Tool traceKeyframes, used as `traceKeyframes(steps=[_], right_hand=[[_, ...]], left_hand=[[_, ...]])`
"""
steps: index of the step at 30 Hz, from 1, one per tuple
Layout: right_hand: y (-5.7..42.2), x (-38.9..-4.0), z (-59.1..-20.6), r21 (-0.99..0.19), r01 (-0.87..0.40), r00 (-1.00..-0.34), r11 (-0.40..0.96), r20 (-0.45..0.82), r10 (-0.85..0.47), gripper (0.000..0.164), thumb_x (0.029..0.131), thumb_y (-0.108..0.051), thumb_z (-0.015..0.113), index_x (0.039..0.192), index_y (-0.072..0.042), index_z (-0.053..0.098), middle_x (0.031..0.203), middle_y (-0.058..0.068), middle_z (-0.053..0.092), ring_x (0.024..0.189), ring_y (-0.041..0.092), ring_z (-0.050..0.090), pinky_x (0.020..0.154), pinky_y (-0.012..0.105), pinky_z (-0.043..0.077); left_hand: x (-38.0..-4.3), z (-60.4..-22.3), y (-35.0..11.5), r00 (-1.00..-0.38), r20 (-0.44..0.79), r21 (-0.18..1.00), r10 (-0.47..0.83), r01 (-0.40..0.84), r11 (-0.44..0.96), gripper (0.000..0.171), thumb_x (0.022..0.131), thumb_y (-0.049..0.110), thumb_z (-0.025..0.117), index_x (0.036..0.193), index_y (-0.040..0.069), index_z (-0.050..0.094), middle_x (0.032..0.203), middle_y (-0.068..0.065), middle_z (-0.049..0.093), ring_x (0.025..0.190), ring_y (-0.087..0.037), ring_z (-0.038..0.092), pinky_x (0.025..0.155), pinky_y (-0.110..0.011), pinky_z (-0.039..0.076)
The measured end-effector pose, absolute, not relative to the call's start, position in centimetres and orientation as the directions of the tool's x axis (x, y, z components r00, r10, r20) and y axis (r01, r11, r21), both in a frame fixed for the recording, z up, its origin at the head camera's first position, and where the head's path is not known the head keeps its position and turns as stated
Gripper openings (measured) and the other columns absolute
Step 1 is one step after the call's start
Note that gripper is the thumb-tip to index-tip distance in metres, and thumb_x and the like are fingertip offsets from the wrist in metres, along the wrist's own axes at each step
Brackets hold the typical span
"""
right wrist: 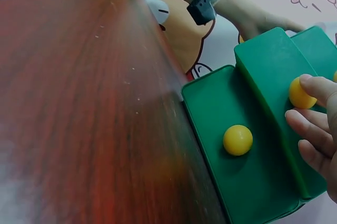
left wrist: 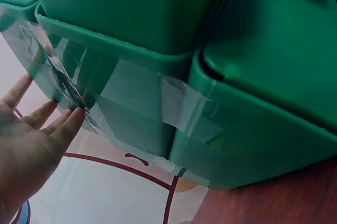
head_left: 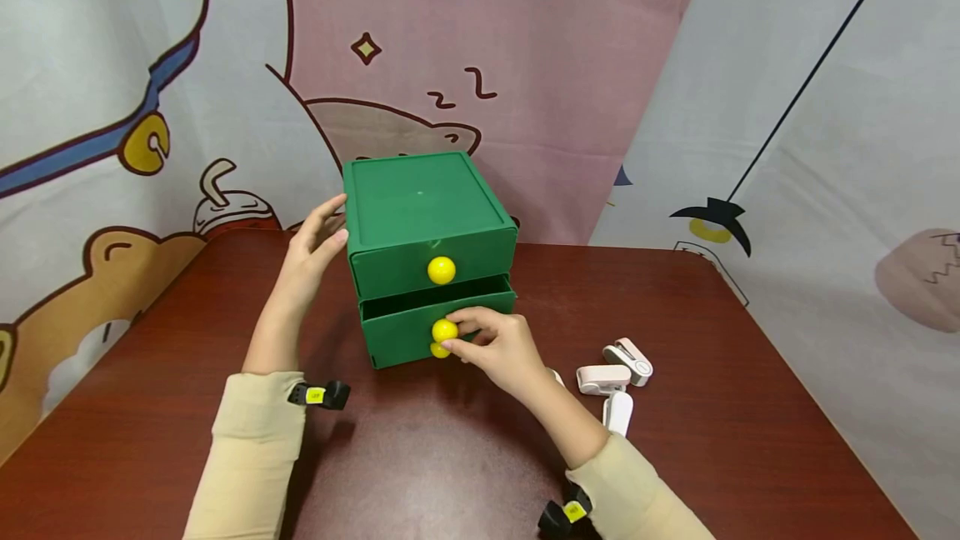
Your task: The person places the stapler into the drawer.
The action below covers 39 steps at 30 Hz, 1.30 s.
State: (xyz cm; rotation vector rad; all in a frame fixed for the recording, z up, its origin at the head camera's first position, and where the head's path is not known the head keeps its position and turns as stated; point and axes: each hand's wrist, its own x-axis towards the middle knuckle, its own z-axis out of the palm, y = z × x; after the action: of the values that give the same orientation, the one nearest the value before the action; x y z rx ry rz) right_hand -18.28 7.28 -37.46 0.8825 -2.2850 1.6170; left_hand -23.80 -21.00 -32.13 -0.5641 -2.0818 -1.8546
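Note:
A green drawer cabinet with round yellow knobs stands on the table. Its middle drawer is pulled partway out, leaving a dark gap below the top drawer. Thumb and fingers of my right hand pinch that drawer's yellow knob. Below it, the bottom drawer's knob shows in the right wrist view. My left hand rests its extended fingers against the cabinet's left side, where clear tape crosses the green wall in the left wrist view.
Several small white clip-like items lie on the dark red wooden table, right of the cabinet and close to my right forearm. A printed cartoon curtain hangs right behind the table. Each wrist wears a black camera.

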Motion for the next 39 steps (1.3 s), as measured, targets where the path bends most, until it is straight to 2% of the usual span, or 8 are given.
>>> traceKeyframes(steps=[6, 16, 23, 32, 39], right_hand=[[8.2, -17.2, -37.4, -0.774, -0.596, -0.780, 0.214, 0.494, -0.385, 0.025, 0.077, -0.010, 0.080, 0.101, -0.007, 0.072, 0.085, 0.004, 0.072, 0.057, 0.011, 0.063, 0.053, 0.028, 0.053], [9.5, -15.4, -37.1, -0.699, -0.674, -0.718, 0.240, 0.543, -0.434, 0.025, 0.076, -0.012, 0.082, 0.100, -0.012, 0.073, 0.085, -0.004, 0.071, 0.061, 0.006, 0.063, 0.054, 0.026, 0.052], [9.8, -14.6, -37.0, -0.659, -0.714, -0.681, 0.237, 0.575, -0.453, 0.025, 0.075, -0.011, 0.082, 0.098, -0.012, 0.072, 0.084, -0.004, 0.071, 0.066, 0.005, 0.063, 0.056, 0.025, 0.051], [10.6, -14.5, -36.8, -0.625, -0.732, -0.665, 0.272, 0.569, -0.484, 0.027, 0.077, -0.016, 0.081, 0.102, -0.013, 0.071, 0.086, -0.005, 0.071, 0.063, 0.003, 0.061, 0.057, 0.021, 0.049], [14.0, -14.6, -36.2, -0.570, -0.779, -0.620, 0.263, 0.632, -0.465, 0.032, 0.073, -0.003, 0.082, 0.102, -0.007, 0.071, 0.080, 0.000, 0.070, 0.064, 0.007, 0.062, 0.054, 0.021, 0.048]], left_hand=[[-23.8, -32.1, -21.0, -0.878, 0.469, 0.873, 0.094, 0.477, 0.098, 0.052, 0.099, 0.018, 0.048, 0.149, 0.012, 0.035, 0.147, -0.013, 0.036, 0.135, -0.028, 0.033, 0.106, -0.048, 0.027], [-23.7, -32.1, -21.0, -0.879, 0.468, 0.875, 0.092, 0.476, 0.089, 0.052, 0.099, 0.018, 0.048, 0.149, 0.012, 0.035, 0.146, -0.015, 0.037, 0.136, -0.030, 0.031, 0.106, -0.050, 0.026], [-23.7, -32.1, -21.1, -0.880, 0.466, 0.877, 0.090, 0.473, 0.087, 0.052, 0.099, 0.018, 0.048, 0.149, 0.012, 0.035, 0.146, -0.015, 0.037, 0.136, -0.028, 0.032, 0.106, -0.051, 0.025], [-23.7, -32.1, -21.0, -0.881, 0.464, 0.877, 0.092, 0.471, 0.090, 0.052, 0.099, 0.018, 0.048, 0.149, 0.012, 0.035, 0.146, -0.017, 0.035, 0.136, -0.028, 0.032, 0.106, -0.050, 0.026], [-23.7, -32.1, -20.9, -0.881, 0.463, 0.877, 0.093, 0.471, 0.094, 0.052, 0.099, 0.018, 0.048, 0.149, 0.012, 0.035, 0.147, -0.015, 0.035, 0.136, -0.028, 0.032, 0.106, -0.051, 0.026]])
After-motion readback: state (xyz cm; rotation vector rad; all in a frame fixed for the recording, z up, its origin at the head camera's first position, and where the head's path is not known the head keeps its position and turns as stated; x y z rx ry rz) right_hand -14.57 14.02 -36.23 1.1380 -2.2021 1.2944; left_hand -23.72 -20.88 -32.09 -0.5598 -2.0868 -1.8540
